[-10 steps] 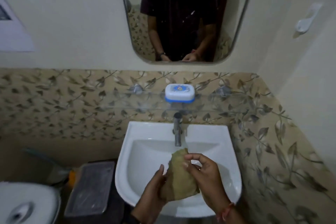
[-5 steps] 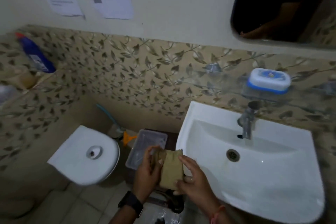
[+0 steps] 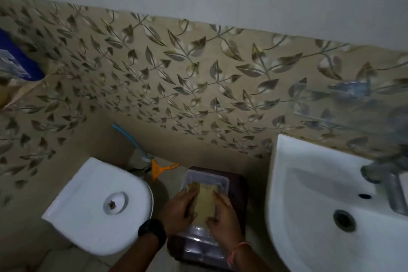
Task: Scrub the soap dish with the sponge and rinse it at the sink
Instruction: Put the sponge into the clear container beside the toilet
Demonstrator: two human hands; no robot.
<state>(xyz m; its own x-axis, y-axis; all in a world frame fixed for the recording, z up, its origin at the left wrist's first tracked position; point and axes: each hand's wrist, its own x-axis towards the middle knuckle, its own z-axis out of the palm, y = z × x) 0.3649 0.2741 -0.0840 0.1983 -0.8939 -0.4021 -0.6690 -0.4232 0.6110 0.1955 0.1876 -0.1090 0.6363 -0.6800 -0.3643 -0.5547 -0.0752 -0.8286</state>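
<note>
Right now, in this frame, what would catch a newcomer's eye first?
Low in the centre, both hands, left and right, hold a tan sponge over a clear plastic tray on a dark stand. A white toilet lid sits to their left and the white sink with its tap to their right. Leaf-patterned tiles fill the wall behind.

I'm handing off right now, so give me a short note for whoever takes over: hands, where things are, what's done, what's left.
Left hand and right hand both grip the tan sponge, held over the clear plastic tray on the dark stand beside the sink.
The soap dish is out of view here.
Tap shows no running water.
Done: sponge in hand.
Left: fetch the dish, scrub it, rinse it at the sink.
</note>
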